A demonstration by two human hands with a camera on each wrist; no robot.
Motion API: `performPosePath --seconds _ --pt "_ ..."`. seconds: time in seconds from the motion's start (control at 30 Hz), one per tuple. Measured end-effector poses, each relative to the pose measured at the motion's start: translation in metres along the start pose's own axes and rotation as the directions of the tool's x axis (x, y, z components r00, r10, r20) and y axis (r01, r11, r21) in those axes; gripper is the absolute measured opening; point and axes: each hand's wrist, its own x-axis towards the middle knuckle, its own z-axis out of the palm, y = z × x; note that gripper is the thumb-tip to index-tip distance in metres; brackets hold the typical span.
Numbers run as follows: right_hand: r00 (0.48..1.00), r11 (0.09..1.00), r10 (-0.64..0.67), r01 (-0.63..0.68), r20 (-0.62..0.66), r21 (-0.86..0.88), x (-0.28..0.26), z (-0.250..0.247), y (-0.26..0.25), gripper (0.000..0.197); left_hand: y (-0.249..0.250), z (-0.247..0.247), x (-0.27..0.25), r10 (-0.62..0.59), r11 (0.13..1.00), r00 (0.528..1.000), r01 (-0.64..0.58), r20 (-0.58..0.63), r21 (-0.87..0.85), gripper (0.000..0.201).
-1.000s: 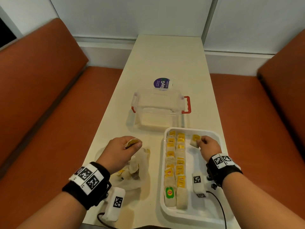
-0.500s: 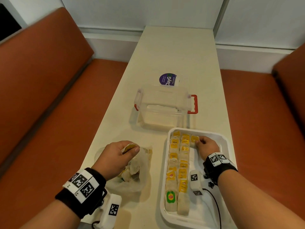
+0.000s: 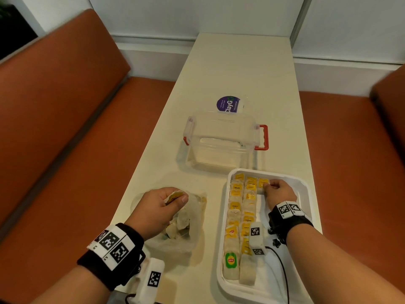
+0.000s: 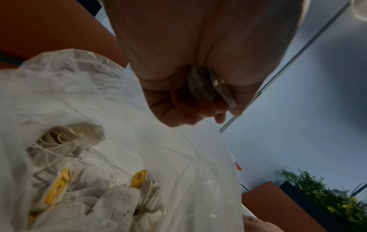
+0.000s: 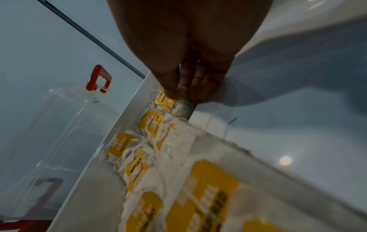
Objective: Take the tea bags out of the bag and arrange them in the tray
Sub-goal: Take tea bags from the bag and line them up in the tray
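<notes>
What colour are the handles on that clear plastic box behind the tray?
Red: the clear plastic box has red handles, clearest in the head view.

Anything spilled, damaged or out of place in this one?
Only small things: dark tea specks lie loose inside the plastic bag, suggesting a leaky tea bag. One green-tagged tea bag sits among yellow-tagged ones in the tray.

I see yellow tags on the off-white tea bags [image 3: 242, 207] lining my white tray [image 3: 305, 189], one tag green. The bag [image 3: 192, 238] is translucent white. The clear box [image 3: 221, 137] has red latches; behind it sits a purple label [image 3: 228, 105]. The table [image 3: 238, 69] is cream, the benches [image 3: 54, 106] rust-orange, my wristbands [image 3: 114, 249] black with black-and-white square markers.
</notes>
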Motion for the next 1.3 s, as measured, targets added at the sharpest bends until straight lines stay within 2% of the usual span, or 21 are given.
performPosePath --seconds 0.3,0.37,0.43,0.5,0.57,0.67,0.73,0.77,0.87,1.0,1.07,1.17,1.3 --pt "0.997 0.998 0.027 -0.024 -0.069 0.05 -0.01 -0.006 -0.002 0.027 -0.007 0.001 -0.002 -0.055 0.994 0.998 0.056 0.014 -0.093 0.013" --pt "0.992 0.997 -0.015 0.024 -0.129 0.069 -0.018 -0.01 -0.006 0.027 -0.006 0.001 -0.003 -0.057 0.987 0.998 0.062 0.038 -0.151 0.01" --pt "0.981 0.987 -0.105 0.123 -0.164 0.103 -0.034 -0.014 -0.016 0.022 -0.003 0.002 -0.005 -0.086 0.948 0.992 0.111 0.093 -0.299 0.005" --pt "0.967 0.959 -0.245 0.253 -0.073 0.126 -0.058 -0.015 -0.034 0.014 0.001 0.005 -0.006 -0.101 0.887 0.981 0.163 0.163 -0.432 0.008" --pt "0.901 0.904 -0.416 0.395 0.124 0.164 -0.089 -0.016 -0.059 0.009 0.006 0.01 -0.006 -0.108 0.84 0.966 0.215 0.236 -0.498 0.006" --pt "0.692 0.797 -0.599 0.561 0.403 0.222 -0.133 -0.021 -0.095 0.009 0.014 0.017 -0.005 -0.064 0.82 0.95 0.224 0.304 -0.527 0.01" --pt "0.579 0.735 -0.643 0.651 0.501 0.19 -0.153 -0.025 -0.11 0.011 0.02 0.022 -0.006 -0.02 0.835 0.949 0.188 0.313 -0.518 0.005" --pt "0.554 0.71 -0.655 0.684 0.514 0.167 -0.159 -0.028 -0.115 0.009 0.022 0.024 -0.006 0.0 0.843 0.95 0.168 0.313 -0.512 0.01" --pt "0.54 0.668 -0.669 0.738 0.51 0.094 -0.166 -0.037 -0.122 0.005 0.027 0.029 -0.007 0.047 0.871 0.95 0.113 0.31 -0.478 0.007" --pt "0.518 0.65 -0.656 0.757 0.549 0.062 -0.165 -0.053 -0.127 0.004 0.024 0.026 -0.01 0.082 0.971 0.932 0.004 0.353 -0.237 0.013" --pt "0.511 0.62 -0.659 0.785 0.552 0.015 -0.164 -0.061 -0.129 0.007 0.022 0.021 -0.009 0.094 0.968 0.929 -0.001 0.359 -0.25 0.023" --pt "0.495 0.569 -0.664 0.821 0.56 -0.051 -0.162 -0.067 -0.132 0.013 0.024 0.014 -0.007 0.155 0.959 0.947 -0.076 0.28 -0.272 0.034" --pt "0.493 0.551 -0.687 0.832 0.534 -0.059 -0.164 -0.069 -0.133 0.012 0.035 0.017 -0.008 0.211 0.939 0.951 -0.133 0.224 -0.317 0.014"
